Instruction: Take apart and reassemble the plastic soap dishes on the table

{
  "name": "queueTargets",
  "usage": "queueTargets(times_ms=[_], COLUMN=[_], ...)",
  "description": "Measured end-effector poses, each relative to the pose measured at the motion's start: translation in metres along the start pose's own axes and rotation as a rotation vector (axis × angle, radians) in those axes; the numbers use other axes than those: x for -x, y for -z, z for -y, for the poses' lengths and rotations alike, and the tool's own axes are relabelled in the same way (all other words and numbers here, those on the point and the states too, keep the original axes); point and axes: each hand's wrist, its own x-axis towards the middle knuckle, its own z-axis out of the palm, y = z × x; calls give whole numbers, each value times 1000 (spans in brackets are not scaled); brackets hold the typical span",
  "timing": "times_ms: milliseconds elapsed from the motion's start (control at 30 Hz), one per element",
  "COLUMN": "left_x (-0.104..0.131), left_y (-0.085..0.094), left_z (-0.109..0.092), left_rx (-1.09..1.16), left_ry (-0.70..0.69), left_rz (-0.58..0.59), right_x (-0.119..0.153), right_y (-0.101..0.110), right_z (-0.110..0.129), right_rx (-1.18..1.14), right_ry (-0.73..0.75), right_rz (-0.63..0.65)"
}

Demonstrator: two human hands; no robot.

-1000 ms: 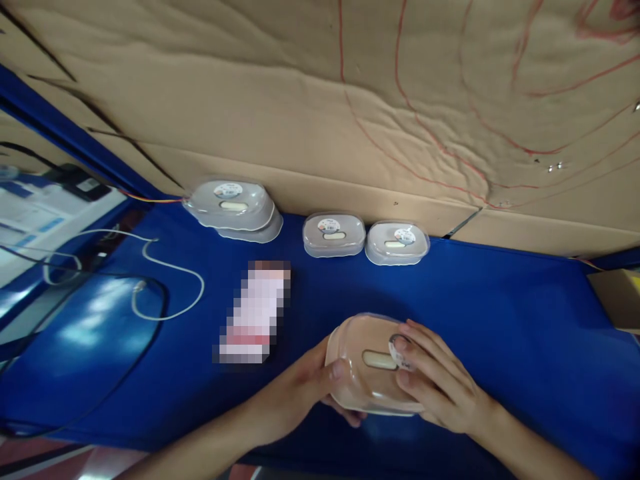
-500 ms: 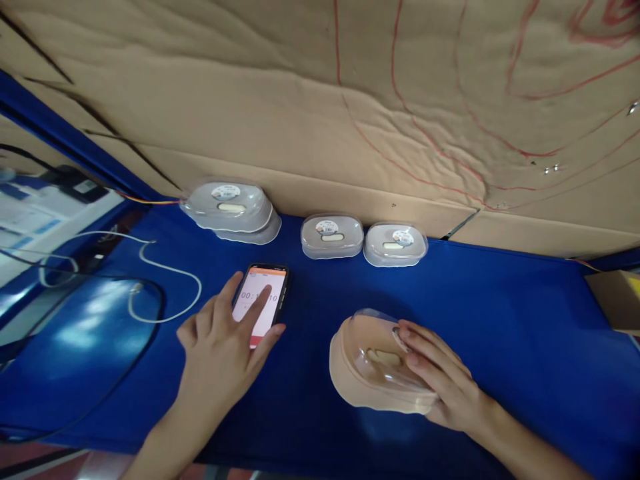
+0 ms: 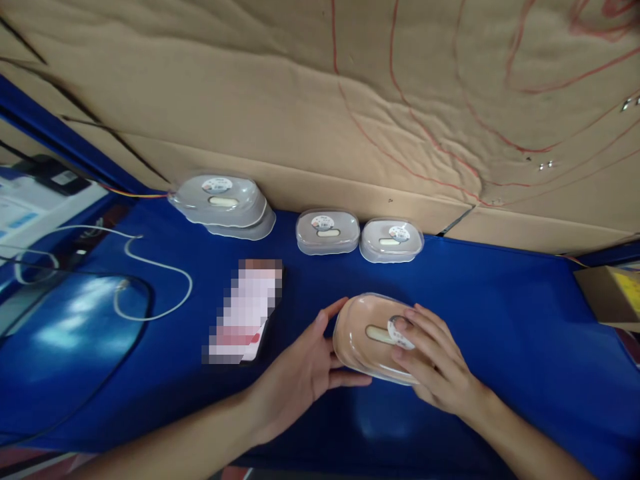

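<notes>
A peach-coloured oval plastic box [image 3: 357, 327] with a clear lid is between my hands, above the blue tabletop. Around its left end my left hand [image 3: 305, 373] is closed, thumb at the far edge and fingers along the near side and below. My right hand [image 3: 445, 360] grips the other end, its fingers lying over the lid and partly covering a round white label [image 3: 401, 333]. A pale oval inset shows in the middle of the lid. To the left lies a phone [image 3: 247, 307], its screen pixelated, with neither hand on it.
Two grey lidded boxes stand side by side at the back, one [image 3: 327, 233] left of the other [image 3: 391, 241]. Further left is a stack of similar boxes [image 3: 220, 203]. White and black cables [image 3: 187, 293] cross the table's left side. A cardboard wall [image 3: 250, 100] rises behind.
My left hand has left the phone and moved right to grip the box's left end. The lid, tilted and offset before, now sits more evenly over the peach base. The right hand stays on the box.
</notes>
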Motion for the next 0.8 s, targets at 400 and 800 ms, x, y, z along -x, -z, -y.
queueTargets(times_ms=[400, 800], left_x=[-24, -15], left_y=[13, 15], left_z=[6, 4], left_rx=[9, 67], left_ry=[-83, -54], left_rz=[-197, -134], right_x=[8, 11], right_y=[-11, -1], right_z=[-8, -8], right_rx=[-27, -138], right_ry=[37, 53], right_rz=[211, 200])
